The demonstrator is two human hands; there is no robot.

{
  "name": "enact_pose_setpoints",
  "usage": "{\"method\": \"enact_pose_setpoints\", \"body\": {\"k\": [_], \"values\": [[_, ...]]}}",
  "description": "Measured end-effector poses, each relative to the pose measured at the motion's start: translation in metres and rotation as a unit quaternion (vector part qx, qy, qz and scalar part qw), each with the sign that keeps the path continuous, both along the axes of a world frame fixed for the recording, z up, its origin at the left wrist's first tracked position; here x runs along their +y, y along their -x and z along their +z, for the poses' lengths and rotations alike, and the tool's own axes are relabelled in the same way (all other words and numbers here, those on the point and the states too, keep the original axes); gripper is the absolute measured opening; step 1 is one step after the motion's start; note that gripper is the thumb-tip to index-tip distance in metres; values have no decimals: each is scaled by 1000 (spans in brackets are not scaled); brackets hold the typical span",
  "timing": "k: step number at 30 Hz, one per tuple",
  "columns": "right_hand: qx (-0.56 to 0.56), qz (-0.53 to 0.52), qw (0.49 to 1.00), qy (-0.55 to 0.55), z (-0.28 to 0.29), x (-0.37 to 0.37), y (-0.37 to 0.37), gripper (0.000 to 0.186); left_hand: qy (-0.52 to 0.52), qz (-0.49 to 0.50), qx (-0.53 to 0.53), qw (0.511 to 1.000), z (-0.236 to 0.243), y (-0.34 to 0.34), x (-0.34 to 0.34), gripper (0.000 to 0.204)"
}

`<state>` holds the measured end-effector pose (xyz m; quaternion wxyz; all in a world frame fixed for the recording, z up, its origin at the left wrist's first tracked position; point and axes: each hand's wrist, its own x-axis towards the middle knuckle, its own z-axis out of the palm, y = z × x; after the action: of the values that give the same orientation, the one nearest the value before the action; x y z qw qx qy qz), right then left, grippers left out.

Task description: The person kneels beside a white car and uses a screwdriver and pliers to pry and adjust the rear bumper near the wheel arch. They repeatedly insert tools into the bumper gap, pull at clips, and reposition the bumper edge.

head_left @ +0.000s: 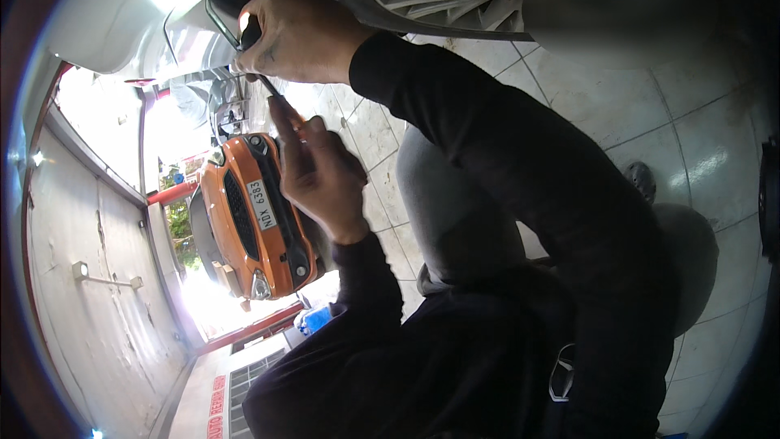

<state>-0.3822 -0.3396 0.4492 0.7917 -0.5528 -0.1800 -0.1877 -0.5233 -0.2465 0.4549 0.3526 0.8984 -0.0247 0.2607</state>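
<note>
My right hand (307,36) is raised beside a car wheel (443,0), its fingers closed around a small black piece (250,34). A thin bent metal rod (218,19) meets that piece at the fingertips. Lower down, my left hand (323,175) grips a slim dark-shafted tool (271,88). A bit of orange shows between its fingers; the rest of the handle is hidden in the palm. The shaft's upper end reaches the underside of my right hand, where the contact is covered.
An orange car (231,219) stands beyond my left hand, appearing sideways in the picture. Pale body panels (97,28) curve along the upper left. Tiled floor (626,106) extends to the right, past my bent knee (443,203). A blue container (315,320) is near the orange car.
</note>
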Motion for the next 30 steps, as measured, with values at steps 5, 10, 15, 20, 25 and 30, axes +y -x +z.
{"method": "enact_pose_setpoints", "body": {"k": [5,10,15,20,25,30], "values": [[-8,6,998,-55,0,17,-3,26,-66,-39,48,996,45,3,31,52],[-18,-88,996,-17,-7,1,1,29,365,-197,175,893,-10,4,35,62],[-4,-52,998,46,-8,-1,4,26,465,-289,237,803,-24,10,30,57],[5,-42,999,12,-9,-3,9,25,462,-281,231,809,-25,9,28,62],[-11,-9,999,30,-9,-8,11,23,451,-253,230,824,-24,10,28,64],[-13,-17,999,-38,-13,-8,7,22,473,-262,250,803,-24,-1,20,64]]}}
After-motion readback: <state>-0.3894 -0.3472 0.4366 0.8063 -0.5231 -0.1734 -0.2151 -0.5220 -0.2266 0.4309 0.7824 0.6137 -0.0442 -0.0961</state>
